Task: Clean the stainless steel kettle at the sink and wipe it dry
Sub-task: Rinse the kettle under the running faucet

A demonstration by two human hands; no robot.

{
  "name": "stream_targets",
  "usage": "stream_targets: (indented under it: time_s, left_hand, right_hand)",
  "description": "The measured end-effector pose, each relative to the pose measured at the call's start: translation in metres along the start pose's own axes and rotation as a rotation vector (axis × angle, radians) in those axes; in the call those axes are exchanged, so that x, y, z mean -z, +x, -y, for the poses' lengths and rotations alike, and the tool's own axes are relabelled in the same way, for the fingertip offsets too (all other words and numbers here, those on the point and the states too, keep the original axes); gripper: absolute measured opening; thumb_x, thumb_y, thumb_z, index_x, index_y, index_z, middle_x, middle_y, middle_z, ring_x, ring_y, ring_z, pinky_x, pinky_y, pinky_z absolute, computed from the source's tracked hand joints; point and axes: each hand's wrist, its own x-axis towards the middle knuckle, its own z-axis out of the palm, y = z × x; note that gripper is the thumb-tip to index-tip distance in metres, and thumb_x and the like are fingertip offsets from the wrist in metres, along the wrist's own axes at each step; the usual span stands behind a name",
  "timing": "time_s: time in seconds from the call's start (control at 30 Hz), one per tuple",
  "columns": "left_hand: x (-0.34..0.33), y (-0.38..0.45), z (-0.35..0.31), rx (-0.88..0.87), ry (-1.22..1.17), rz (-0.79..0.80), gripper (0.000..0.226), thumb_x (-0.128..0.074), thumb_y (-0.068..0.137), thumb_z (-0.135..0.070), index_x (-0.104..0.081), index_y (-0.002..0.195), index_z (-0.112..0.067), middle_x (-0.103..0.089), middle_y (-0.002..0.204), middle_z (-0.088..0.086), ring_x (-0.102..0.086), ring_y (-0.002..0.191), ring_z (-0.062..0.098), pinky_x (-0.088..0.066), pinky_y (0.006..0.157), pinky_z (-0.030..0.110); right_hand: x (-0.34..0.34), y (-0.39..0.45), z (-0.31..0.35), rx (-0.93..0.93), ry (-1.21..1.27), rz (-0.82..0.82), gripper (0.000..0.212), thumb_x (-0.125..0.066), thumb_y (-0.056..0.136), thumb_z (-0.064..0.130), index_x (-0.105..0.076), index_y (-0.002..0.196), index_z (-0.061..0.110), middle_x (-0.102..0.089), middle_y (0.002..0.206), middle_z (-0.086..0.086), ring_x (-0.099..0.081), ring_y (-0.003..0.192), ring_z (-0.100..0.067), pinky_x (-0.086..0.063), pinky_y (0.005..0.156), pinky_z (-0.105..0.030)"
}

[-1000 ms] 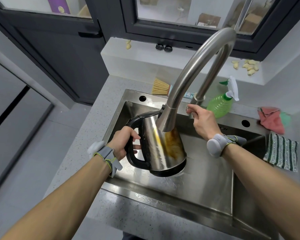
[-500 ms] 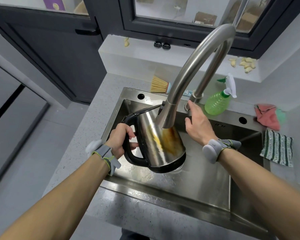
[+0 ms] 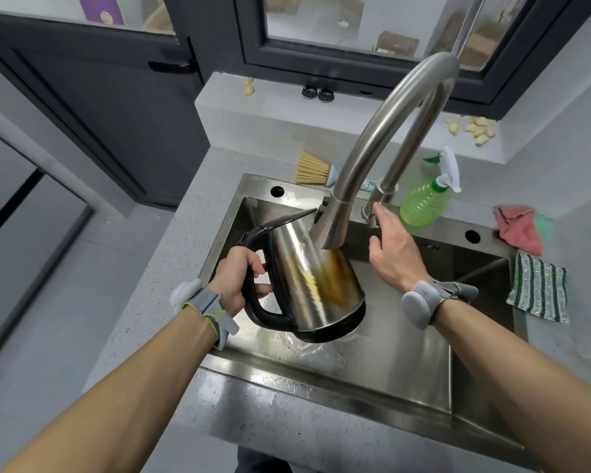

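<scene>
A grey speckled countertop surrounds the stainless steel sink, with a dark-framed window at the upper centre of the frame, a bristle brush and green spray bottle behind the basin, and a pink cloth and striped green cloth at the right edge. At frame centre, under the gooseneck faucet, the stainless steel kettle is tilted above the wet basin, its polished wall carrying brown-yellow streaks, its handle and base black. My left hand grips the kettle handle with fingers curled round it; my right hand is extended, fingers nearly straight, its fingertips at the faucet base, holding nothing.
</scene>
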Motion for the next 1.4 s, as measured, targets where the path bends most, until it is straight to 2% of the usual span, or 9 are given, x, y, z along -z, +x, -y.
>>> stream_targets:
  time_s: [0.27,0.4,0.57,0.73,0.9,1.0,1.1,1.2,1.4]
  left_hand:
    - [0.005,-0.015,-0.005,0.009,-0.064,-0.042,0.013,-0.045,0.044,-0.005,-0.04,0.04,-0.016,-0.061,0.085,0.009,-0.067,0.051,0.042,-0.048,0.067,0.036]
    - [0.008,-0.018,-0.007,0.009,-0.069,-0.055,0.014,-0.045,0.044,-0.007,-0.036,0.041,-0.016,-0.06,0.081,0.007,-0.065,0.044,0.038,-0.045,0.067,0.036]
    - [0.011,-0.019,-0.01,0.004,-0.085,-0.031,0.023,-0.051,0.023,-0.014,-0.034,0.039,-0.017,-0.059,0.088,0.008,-0.064,0.045,0.036,-0.044,0.064,0.034]
    - [0.014,-0.017,-0.013,-0.001,-0.082,-0.025,0.023,-0.051,0.02,-0.014,-0.036,0.037,-0.018,-0.045,0.098,0.006,-0.067,0.05,0.038,-0.045,0.07,0.036]
    - [0.013,-0.017,-0.013,0.004,-0.079,-0.015,0.03,-0.052,0.02,-0.013,-0.035,0.045,-0.017,-0.046,0.09,0.007,-0.068,0.05,0.039,-0.047,0.074,0.039]
    - [0.011,-0.018,-0.014,-0.004,-0.078,-0.012,0.036,-0.052,0.021,-0.012,-0.035,0.052,-0.014,-0.052,0.086,0.007,-0.068,0.05,0.04,-0.048,0.069,0.037]
    - [0.009,-0.017,-0.012,-0.025,-0.071,-0.018,0.04,-0.052,0.022,-0.012,-0.035,0.057,-0.013,-0.048,0.096,0.012,-0.066,0.047,0.038,-0.048,0.066,0.037]
    - [0.006,-0.017,-0.01,-0.045,-0.038,-0.023,0.03,-0.051,0.031,-0.012,-0.035,0.057,-0.013,-0.041,0.094,0.011,-0.065,0.045,0.036,-0.048,0.066,0.036]
    - [0.002,-0.01,-0.007,-0.055,0.033,-0.053,0.01,-0.05,0.04,-0.008,-0.043,0.044,-0.013,-0.041,0.069,0.006,-0.064,0.045,0.039,-0.046,0.062,0.033]
  right_hand:
    - [-0.004,-0.003,0.005,-0.012,-0.009,-0.018,0.064,-0.043,0.096,0.0,-0.027,0.157,0.009,-0.027,0.165,-0.007,-0.024,0.152,-0.02,-0.018,0.124,-0.031]
    - [-0.006,-0.003,0.009,-0.02,-0.019,-0.012,0.064,-0.044,0.097,0.0,-0.026,0.157,0.007,-0.026,0.165,-0.009,-0.023,0.152,-0.021,-0.018,0.124,-0.032]
    - [-0.008,-0.004,0.011,-0.03,-0.026,-0.013,0.064,-0.045,0.096,0.0,-0.026,0.157,0.007,-0.025,0.165,-0.01,-0.022,0.153,-0.022,-0.017,0.124,-0.032]
    - [-0.007,-0.003,0.011,-0.036,-0.035,-0.01,0.065,-0.045,0.096,0.0,-0.025,0.158,0.006,-0.026,0.165,-0.011,-0.022,0.153,-0.023,-0.015,0.125,-0.032]
    - [-0.007,-0.003,0.011,-0.039,-0.052,-0.01,0.065,-0.046,0.096,0.001,-0.025,0.158,0.006,-0.027,0.164,-0.01,-0.022,0.152,-0.024,-0.015,0.125,-0.033]
    - [-0.006,-0.003,0.011,-0.038,-0.055,-0.009,0.065,-0.046,0.096,0.001,-0.025,0.158,0.006,-0.027,0.164,-0.01,-0.022,0.152,-0.024,-0.015,0.125,-0.033]
    - [-0.006,-0.003,0.01,-0.042,-0.049,-0.006,0.065,-0.046,0.097,0.001,-0.025,0.158,0.007,-0.026,0.165,-0.009,-0.022,0.152,-0.024,-0.015,0.125,-0.033]
    - [-0.006,-0.003,0.009,-0.039,-0.044,-0.012,0.064,-0.045,0.097,0.001,-0.026,0.158,0.008,-0.028,0.164,-0.009,-0.023,0.152,-0.023,-0.016,0.125,-0.034]
    - [-0.005,-0.001,0.006,-0.038,-0.04,-0.015,0.064,-0.045,0.095,-0.001,-0.028,0.157,0.007,-0.032,0.162,-0.009,-0.028,0.15,-0.025,-0.017,0.124,-0.031]
